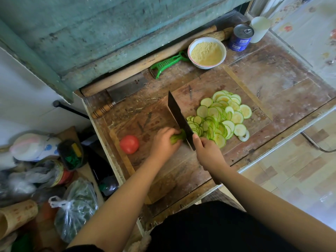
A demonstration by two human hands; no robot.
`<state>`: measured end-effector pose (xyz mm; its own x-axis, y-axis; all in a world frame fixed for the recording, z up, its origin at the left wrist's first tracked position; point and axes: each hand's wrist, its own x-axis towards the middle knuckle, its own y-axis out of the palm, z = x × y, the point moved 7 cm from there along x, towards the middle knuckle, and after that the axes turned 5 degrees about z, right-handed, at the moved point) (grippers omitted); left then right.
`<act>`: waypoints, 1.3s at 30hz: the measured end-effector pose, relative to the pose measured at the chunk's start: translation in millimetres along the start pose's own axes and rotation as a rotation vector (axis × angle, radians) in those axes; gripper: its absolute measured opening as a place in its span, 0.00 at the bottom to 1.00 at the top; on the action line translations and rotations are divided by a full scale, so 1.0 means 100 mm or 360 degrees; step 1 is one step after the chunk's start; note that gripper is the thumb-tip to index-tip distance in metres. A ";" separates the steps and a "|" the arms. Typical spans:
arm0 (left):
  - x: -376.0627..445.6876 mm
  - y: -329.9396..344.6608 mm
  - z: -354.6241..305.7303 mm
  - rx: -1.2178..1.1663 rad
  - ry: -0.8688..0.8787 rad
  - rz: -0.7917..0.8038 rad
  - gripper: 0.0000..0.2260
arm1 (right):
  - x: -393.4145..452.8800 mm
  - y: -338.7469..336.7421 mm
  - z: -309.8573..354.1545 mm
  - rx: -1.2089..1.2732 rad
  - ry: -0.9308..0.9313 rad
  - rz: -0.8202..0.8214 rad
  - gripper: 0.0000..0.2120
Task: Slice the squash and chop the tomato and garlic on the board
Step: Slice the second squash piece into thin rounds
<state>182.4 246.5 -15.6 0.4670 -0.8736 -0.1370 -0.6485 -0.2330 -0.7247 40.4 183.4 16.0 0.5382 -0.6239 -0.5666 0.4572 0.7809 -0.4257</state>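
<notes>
Your left hand (164,142) curls its fingers over the remaining stub of squash (179,137), pressing it down on the wooden cutting board (181,171); only the green end of the stub shows beyond your knuckles. Your right hand (205,151) is wrapped closed around the handle of the cleaver (179,118), the handle itself hidden inside the grip. The dark blade stands on edge, its cutting edge down against the exposed face of the stub, just beside your left fingertips.

To the right of the blade lies the pile of squash slices (221,116), thin pale-green rounds overlapping one another and spread across the right part of the board. A whole tomato (129,144) sits uncut on the left part of the board, near your left hand but apart from it. Garlic cannot be made out.

Beyond the board, on the worn table (283,84): a second cleaver (123,93) with a ringed wooden handle, a long rolling pin (145,64) along the wall, a green peeler (168,63), a white bowl of yellow meal (207,53), a blue tin can (241,37) and a white cup (260,29).
</notes>
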 end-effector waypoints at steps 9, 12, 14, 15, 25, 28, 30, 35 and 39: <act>-0.02 0.04 -0.02 0.0058 0.0041 0.0070 0.26 | -0.16 -0.16 0.06 0.0194 -0.0067 -0.0029 0.22; -0.02 0.04 -0.03 0.0048 0.0056 0.0058 0.26 | -0.17 -0.15 0.05 0.0291 0.0011 0.0018 0.21; -0.03 0.04 -0.04 0.0062 0.0065 0.0048 0.26 | -0.18 -0.15 0.05 0.0298 0.0003 0.0032 0.21; -0.03 0.05 -0.04 0.0073 0.0080 0.0041 0.26 | -0.19 -0.15 0.06 0.0295 -0.0010 0.0034 0.21; -0.02 0.07 -0.01 0.0059 0.0089 0.0015 0.25 | -0.15 -0.11 0.03 0.0223 -0.0010 0.0038 0.23; -0.02 0.06 -0.01 0.0061 0.0083 -0.0003 0.26 | -0.09 -0.06 0.01 0.0174 0.0010 0.0042 0.23; -0.01 0.06 0.00 0.0059 0.0058 -0.0008 0.26 | -0.03 -0.03 0.00 0.0129 -0.0013 0.0012 0.23; 0.00 0.07 0.02 0.0043 0.0054 0.0029 0.29 | 0.03 0.03 0.07 0.0047 -0.0068 -0.0039 0.24; 0.00 0.05 0.01 0.0002 0.0038 0.0016 0.29 | 0.04 0.00 0.07 0.0037 -0.0081 -0.0051 0.23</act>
<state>179.7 246.0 -20.4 0.4459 -0.8859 -0.1279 -0.6521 -0.2236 -0.7244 47.4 181.0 18.5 0.5579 -0.6500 -0.5160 0.4910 0.7598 -0.4262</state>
